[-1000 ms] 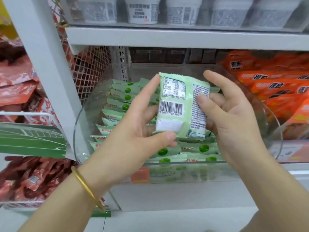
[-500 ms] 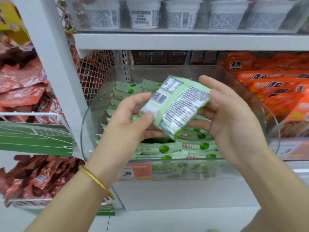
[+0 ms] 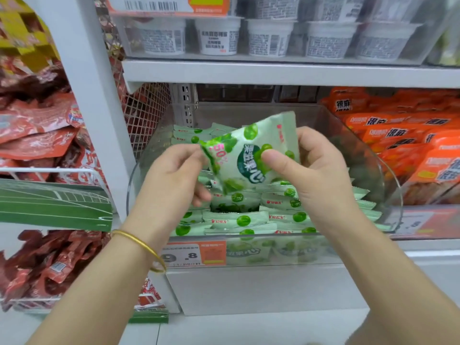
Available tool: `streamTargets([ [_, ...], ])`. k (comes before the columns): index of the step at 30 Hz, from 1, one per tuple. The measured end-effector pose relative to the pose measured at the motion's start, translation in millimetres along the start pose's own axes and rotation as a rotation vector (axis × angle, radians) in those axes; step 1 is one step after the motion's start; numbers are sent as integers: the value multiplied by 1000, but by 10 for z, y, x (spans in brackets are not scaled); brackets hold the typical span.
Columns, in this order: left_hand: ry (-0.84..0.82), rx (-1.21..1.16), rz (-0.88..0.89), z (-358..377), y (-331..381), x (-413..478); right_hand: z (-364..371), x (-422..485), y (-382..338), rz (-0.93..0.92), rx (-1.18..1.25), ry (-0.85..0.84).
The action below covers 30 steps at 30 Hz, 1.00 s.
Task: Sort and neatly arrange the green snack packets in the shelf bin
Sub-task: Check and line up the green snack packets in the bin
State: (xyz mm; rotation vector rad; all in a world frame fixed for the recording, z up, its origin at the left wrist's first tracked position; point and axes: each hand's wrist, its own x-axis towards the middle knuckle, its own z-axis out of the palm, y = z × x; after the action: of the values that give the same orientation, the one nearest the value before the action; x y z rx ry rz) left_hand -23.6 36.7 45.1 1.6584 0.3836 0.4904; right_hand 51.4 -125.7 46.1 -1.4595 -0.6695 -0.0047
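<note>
A green snack packet [image 3: 249,150] is held tilted above the clear shelf bin [image 3: 388,175], its printed front facing me. My right hand [image 3: 316,170] grips its right side, thumb pressed on the front. My left hand [image 3: 171,178] pinches the packet's left edge, fingers curled under it. Below them, several green packets [image 3: 239,219] stand in rows inside the bin, with a dark gap in the middle of the rows. More packets line the back left of the bin [image 3: 189,135].
Orange packets [image 3: 403,135] fill the bin to the right. Red bags [image 3: 34,125] hang and pile on the left rack. White cups [image 3: 217,36] stand on the shelf above. An orange price tag [image 3: 194,253] is on the bin's front.
The packet has been turned over between both hands: its barcode back faced me before, now its green front does. My view has also tipped upward a little.
</note>
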Motion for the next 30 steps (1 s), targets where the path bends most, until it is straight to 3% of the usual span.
streamTargets([
  [2, 67, 134, 108, -61, -22, 32, -28, -17, 17, -8, -85, 39],
  [5, 53, 123, 112, -128, -33, 25, -20, -33, 39, -32, -180, 25],
  [12, 52, 163, 127, -132, -36, -7, 78, 49, 24, -49, -493, -141],
  [21, 41, 238, 181, -62, -25, 6, 60, 78, -21, -268, -833, -185],
  [26, 15, 274, 220, -28, -29, 11, 204, 50, 121, -296, -1016, -421],
  [30, -7, 483, 275, -42, -51, 32, 80, 95, 51, -207, -966, -317],
])
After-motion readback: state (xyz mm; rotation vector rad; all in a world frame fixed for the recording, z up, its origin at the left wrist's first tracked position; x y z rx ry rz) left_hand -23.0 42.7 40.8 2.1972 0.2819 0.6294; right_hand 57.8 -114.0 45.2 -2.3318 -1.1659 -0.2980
